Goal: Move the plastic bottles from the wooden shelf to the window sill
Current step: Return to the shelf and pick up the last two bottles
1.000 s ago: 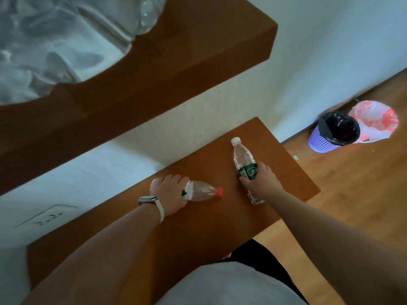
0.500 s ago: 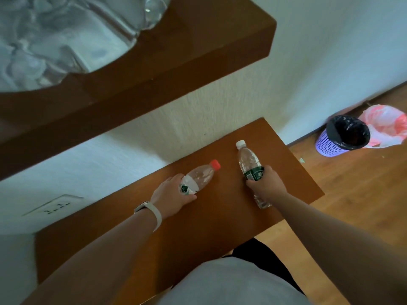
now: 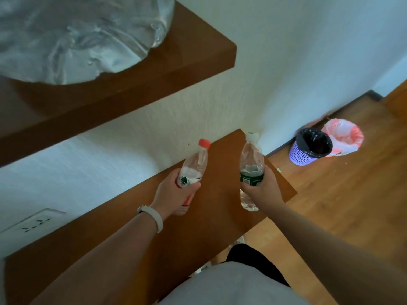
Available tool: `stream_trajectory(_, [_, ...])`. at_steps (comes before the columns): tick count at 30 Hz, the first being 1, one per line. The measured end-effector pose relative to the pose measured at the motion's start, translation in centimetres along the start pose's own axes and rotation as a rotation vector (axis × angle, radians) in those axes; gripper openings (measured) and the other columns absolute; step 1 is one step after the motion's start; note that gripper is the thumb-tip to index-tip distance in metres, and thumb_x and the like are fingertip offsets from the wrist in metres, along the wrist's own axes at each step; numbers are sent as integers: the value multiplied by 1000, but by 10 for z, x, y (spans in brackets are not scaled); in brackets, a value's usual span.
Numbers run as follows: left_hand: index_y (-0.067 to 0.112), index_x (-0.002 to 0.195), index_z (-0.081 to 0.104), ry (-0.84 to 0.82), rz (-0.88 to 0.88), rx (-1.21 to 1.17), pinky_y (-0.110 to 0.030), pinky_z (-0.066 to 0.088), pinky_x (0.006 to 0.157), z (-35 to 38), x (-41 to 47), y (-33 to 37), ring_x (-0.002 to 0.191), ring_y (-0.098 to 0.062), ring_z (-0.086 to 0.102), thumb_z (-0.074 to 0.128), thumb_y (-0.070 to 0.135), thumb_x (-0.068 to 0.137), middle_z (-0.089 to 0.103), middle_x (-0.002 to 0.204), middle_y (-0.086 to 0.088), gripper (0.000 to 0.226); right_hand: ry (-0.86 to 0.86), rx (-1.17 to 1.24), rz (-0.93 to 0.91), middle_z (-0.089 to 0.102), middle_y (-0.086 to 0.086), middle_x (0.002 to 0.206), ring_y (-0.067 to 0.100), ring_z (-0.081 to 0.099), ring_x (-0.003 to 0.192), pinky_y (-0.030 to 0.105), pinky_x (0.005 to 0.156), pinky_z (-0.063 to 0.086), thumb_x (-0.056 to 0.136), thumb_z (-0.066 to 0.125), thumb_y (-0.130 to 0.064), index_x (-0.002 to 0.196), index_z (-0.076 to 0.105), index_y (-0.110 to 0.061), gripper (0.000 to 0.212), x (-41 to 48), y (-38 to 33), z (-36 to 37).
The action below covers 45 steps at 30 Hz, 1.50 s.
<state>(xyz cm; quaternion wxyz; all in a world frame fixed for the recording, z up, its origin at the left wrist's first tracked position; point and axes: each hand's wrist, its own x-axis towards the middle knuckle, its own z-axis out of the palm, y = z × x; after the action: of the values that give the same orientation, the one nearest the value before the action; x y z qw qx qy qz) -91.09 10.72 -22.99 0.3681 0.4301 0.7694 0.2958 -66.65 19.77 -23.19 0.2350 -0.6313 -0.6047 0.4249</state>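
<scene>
A person's left hand (image 3: pixel 176 192) grips a red-capped bottle (image 3: pixel 193 166) and the right hand (image 3: pixel 262 190) a white-capped bottle (image 3: pixel 251 166) above the wooden shelf (image 3: pixel 132 249); next, likely carrying both to the unseen window sill.

- We saw the left hand (image 3: pixel 174 192) wrapped around the red-capped bottle (image 3: pixel 193 166), cap tilted up toward the wall.
- The right hand (image 3: pixel 262 190) gripped the white-capped bottle (image 3: pixel 251 159) at its green label, neck up.
- Both bottles were above the lower wooden shelf (image 3: pixel 132 245).
- A crumpled clear plastic bag (image 3: pixel 77 38) lay on the upper shelf (image 3: pixel 154 84).
- A purple waste basket (image 3: pixel 308 148) stood on the wooden floor (image 3: pixel 341 194) beside a pink bag (image 3: pixel 343 135).
</scene>
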Motion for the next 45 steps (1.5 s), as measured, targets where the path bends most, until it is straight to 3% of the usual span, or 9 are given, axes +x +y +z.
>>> stream_trajectory(4, [39,124,50,8,23,-115,-19,48,71,6,-6,24,95,-6,62,72,54,84,61,109,19,48,1,92,-77,58,-5,115,10,59,101,25,82,52,76,81,-23,130,45,-26,65,-12,-16,-20])
stream_trajectory(9, [36,125,51,43,23,-221,-20,50,72,13,-12,49,98,-7,64,73,50,85,63,112,17,48,-17,158,-125,60,-10,107,5,60,96,10,67,45,77,80,-23,125,48,-25,59,-14,-34,-39])
stream_trajectory(14, [38,127,48,117,15,-270,-20,51,72,24,-17,82,101,-8,63,74,46,85,62,114,19,50,-85,182,-157,60,-8,109,-2,57,91,7,59,44,79,79,-26,127,46,-25,58,-5,-42,-62])
stream_trajectory(23, [29,135,46,265,-47,-352,-36,60,85,54,-26,150,104,-16,66,78,34,85,65,118,6,60,-281,250,-237,60,-14,106,2,60,95,18,76,50,77,81,-25,118,46,-34,55,39,-42,-124])
stream_trajectory(26, [29,137,46,332,-83,-351,-39,59,88,68,-32,165,106,-18,66,77,35,85,65,122,3,61,-342,241,-277,59,-15,106,1,59,94,13,70,45,76,81,-25,117,45,-35,55,55,-40,-134])
stream_trajectory(29, [28,138,47,423,-121,-342,-32,59,82,80,-40,175,106,-19,66,75,38,86,65,123,1,60,-422,226,-326,61,-11,108,2,60,96,16,72,47,74,82,-27,118,48,-35,56,67,-40,-137])
stream_trajectory(32, [27,138,47,519,-174,-355,-39,57,88,85,-56,178,108,-21,65,72,36,89,65,123,2,55,-521,223,-356,62,-10,109,8,63,98,25,79,55,71,83,-28,116,50,-37,56,73,-42,-132])
stream_trajectory(36, [28,134,50,649,-236,-368,-35,57,83,79,-84,175,105,-18,67,73,37,89,67,117,6,52,-666,188,-404,62,-8,113,10,63,100,34,83,59,69,83,-32,122,49,-34,63,67,-52,-117])
stream_trajectory(45, [36,134,42,972,-410,-416,-20,48,71,62,-187,147,106,-13,61,67,44,91,59,116,16,50,-947,102,-596,60,-9,113,8,63,96,27,79,57,73,82,-34,123,46,-36,61,2,-81,-70])
